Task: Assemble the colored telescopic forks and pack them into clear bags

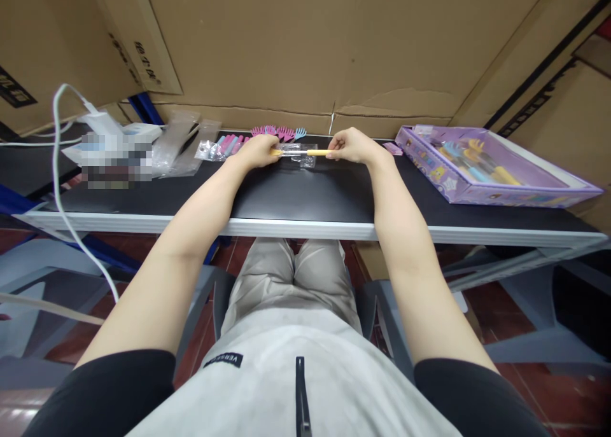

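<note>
Between my two hands is a yellow back scratcher (317, 152) with a thin metal-looking middle, held level across the table. My left hand (260, 151) is closed around its left end, covering most of that end. The fingertips of my right hand (346, 147) pinch the right tip of the yellow handle. Clear plastic wrap (308, 161) lies at the rod's middle; I cannot tell whether it is around the rod or under it. Behind my left hand are several pink and blue claw-shaped scratcher heads (285, 133), with pink and blue handles (231, 144) to the left.
A purple display box (449, 186) holding yellow and blue scratchers (477, 160) stands at the right. Clear plastic bags (174, 147) lie at the left, near a white cable (56, 151). Cardboard (305, 49) rises behind the black table (300, 198). A small pink piece (393, 149) lies beside the box.
</note>
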The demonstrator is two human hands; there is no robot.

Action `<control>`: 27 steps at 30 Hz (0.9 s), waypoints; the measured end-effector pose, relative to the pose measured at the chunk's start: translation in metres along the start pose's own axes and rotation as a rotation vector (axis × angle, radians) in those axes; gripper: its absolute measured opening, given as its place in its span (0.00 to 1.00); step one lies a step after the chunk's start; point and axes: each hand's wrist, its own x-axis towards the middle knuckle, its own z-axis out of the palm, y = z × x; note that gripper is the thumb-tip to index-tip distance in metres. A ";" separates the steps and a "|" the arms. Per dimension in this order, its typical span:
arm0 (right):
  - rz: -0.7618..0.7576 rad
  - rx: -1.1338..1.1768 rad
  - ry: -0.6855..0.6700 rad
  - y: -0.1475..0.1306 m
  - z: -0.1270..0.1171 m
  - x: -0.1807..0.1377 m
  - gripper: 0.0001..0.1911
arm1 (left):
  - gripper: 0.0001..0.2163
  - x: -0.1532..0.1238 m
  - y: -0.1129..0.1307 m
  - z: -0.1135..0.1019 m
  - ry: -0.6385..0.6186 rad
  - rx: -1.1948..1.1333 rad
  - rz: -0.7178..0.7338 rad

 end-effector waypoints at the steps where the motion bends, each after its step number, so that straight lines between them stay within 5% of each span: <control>1: -0.004 -0.004 0.003 0.001 0.000 0.000 0.11 | 0.07 0.000 0.000 0.000 0.005 -0.003 -0.002; 16: -0.047 0.056 0.032 -0.016 0.016 0.000 0.16 | 0.09 -0.005 0.017 0.001 -0.039 -0.038 0.004; 27: -0.028 0.034 0.031 -0.008 0.009 0.001 0.12 | 0.08 -0.002 0.002 -0.004 -0.027 -0.060 -0.005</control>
